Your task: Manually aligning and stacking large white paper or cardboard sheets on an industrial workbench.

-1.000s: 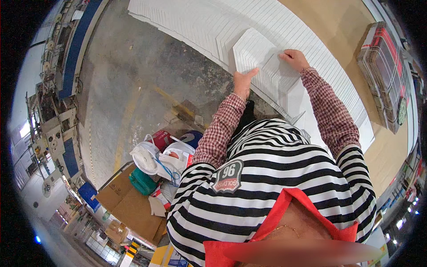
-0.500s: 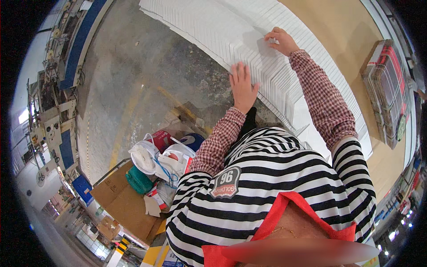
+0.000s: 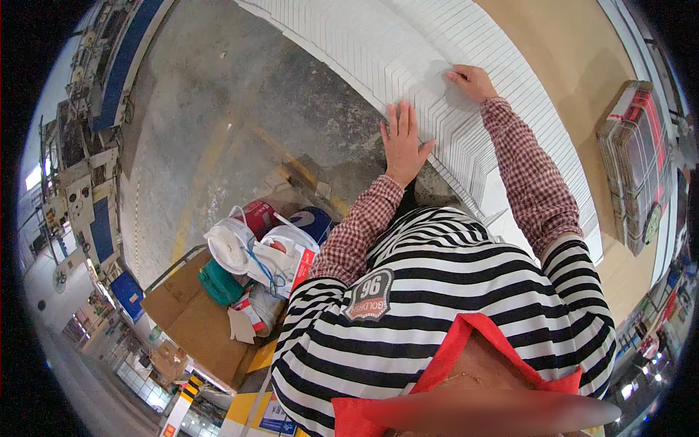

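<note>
A long row of overlapping white sheets point(image 3: 502, 109), fanned like shingles, runs from the top of the view down toward my body. My left hand point(image 3: 406, 149) lies flat along their left edge, its fingers stretched and its thumb out to the side. Farther up and to the right, my right hand point(image 3: 475, 83) rests on the middle of the sheets. Its fingers are bent and closed together at the tips; whether a sheet edge is pinched between them cannot be made out. Checked sleeves cover both my forearms.
Under the sheets lies a tan tabletop point(image 3: 542, 29), with a stack of plaid printed pieces point(image 3: 635, 167) at its right. Down at left, a cardboard box point(image 3: 207, 324) stands by a white bucket point(image 3: 230, 246), a green roll point(image 3: 220, 282) and blue-handled scissors point(image 3: 273, 278). Machinery point(image 3: 91, 193) lines the far left.
My right hand has come slightly nearer and to the right, and its loosely curled fingers have closed together. My left hand stays at the sheets' edge, its fingers a little more spread.
</note>
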Available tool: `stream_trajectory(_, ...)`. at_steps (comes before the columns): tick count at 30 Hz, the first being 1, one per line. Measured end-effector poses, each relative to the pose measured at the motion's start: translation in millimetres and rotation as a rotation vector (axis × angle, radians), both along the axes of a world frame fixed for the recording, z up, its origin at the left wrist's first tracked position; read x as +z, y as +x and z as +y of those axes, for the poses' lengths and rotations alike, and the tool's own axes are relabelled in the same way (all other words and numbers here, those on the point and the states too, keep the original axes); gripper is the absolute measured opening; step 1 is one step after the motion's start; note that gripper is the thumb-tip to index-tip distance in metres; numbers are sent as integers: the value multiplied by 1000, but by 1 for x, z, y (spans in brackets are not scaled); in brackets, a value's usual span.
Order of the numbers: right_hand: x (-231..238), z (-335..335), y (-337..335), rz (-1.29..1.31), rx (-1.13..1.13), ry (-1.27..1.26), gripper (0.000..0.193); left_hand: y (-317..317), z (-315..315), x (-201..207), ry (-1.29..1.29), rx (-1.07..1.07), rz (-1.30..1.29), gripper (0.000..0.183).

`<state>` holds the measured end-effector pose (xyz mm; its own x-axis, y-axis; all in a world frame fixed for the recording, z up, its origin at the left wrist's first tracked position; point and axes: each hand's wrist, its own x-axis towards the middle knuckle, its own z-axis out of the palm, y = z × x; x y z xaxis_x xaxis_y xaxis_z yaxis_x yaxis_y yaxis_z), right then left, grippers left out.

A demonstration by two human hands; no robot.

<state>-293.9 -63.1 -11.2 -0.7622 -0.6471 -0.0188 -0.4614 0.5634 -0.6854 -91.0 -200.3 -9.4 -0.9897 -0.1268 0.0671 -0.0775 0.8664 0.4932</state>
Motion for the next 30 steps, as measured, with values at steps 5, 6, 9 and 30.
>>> stream_trajectory(5,4,-2,6,-116,-169,-61,20,1,1,-3,45,30,17,76)
stream_trajectory(6,4,-2,8,-96,-229,-232,15,2,1,-1,29,41,36,76)
stream_trajectory(9,17,13,-2,-2,-148,-291,12,8,8,1,-23,26,50,75)
stream_trajectory(30,-2,21,14,-72,-37,74,31,15,19,-3,-76,13,-25,74)
